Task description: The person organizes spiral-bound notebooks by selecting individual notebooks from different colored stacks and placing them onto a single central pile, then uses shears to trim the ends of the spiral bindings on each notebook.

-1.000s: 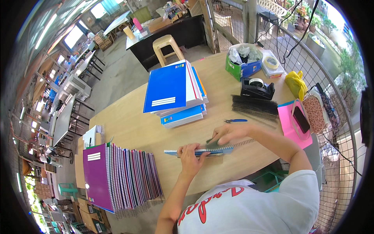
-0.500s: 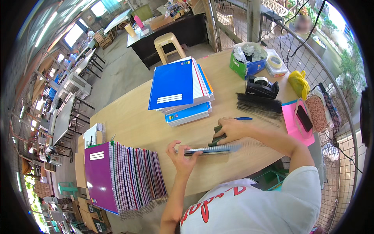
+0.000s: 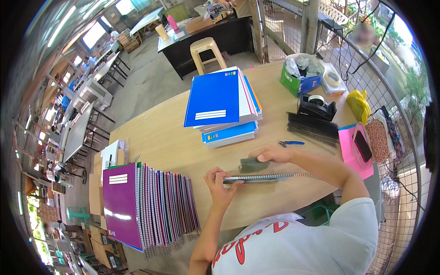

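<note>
A notebook [image 3: 261, 179] stands on its edge on the table in front of me, its spine up. A wire coil runs along that spine, and a loose length of coil [image 3: 305, 175] sticks out past the right end. My left hand [image 3: 220, 185] pinches the notebook's left end between fingers and thumb. Just beyond the spine, my right hand [image 3: 273, 154] grips a dark green pad [image 3: 255, 165], somewhat blurred; whether it touches the coil I cannot tell. Blue-handled cutting pliers [image 3: 291, 143] lie on the table past my right hand.
Blue notebooks [image 3: 213, 98] are stacked ahead. Coil-bound notebooks with a purple cover [image 3: 121, 201] stand at left. To the right are black coils [image 3: 311, 129], a tape dispenser [image 3: 316, 107], a box of plastic scraps [image 3: 300, 78], a yellow bag [image 3: 357, 105] and a phone [image 3: 362, 146] on pink.
My right hand has shifted left relative to the notebook, and the green pad now shows its broad side. The pliers have come into fuller view. The whole view has slid slightly.
</note>
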{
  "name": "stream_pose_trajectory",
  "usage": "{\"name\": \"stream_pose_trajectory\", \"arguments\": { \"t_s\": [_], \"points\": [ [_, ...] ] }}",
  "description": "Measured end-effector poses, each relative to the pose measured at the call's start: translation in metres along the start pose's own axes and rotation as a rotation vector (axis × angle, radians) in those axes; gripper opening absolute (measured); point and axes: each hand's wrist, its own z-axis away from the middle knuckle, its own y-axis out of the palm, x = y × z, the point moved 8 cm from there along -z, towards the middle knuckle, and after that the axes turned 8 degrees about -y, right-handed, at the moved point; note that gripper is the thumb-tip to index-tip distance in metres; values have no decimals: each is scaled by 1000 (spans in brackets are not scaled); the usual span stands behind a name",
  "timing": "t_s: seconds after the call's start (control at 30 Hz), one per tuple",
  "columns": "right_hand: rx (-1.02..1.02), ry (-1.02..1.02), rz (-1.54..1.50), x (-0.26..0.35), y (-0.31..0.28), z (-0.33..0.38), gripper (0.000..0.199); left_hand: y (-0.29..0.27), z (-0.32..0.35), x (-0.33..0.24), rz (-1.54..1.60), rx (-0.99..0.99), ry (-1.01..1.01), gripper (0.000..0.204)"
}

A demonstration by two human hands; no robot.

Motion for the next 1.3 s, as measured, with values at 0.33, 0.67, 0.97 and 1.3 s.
{"name": "stream_pose_trajectory", "arguments": {
  "t_s": [0.33, 0.67, 0.97, 1.3],
  "points": [
    [209, 21, 746, 11, 25, -28, 51, 0, 1, 9, 68, 16, 22, 72],
    [159, -26, 466, 9, 29, -47, 52, 1, 13, 92, 776, 94, -443, 42],
    [154, -12, 478, -3, 19, -61, 55, 13, 14, 93, 933, 155, -465, 30],
    [212, 0, 402, 4, 39, -75, 56, 9, 14, 90, 948, 65, -492, 46]
  ]
}}
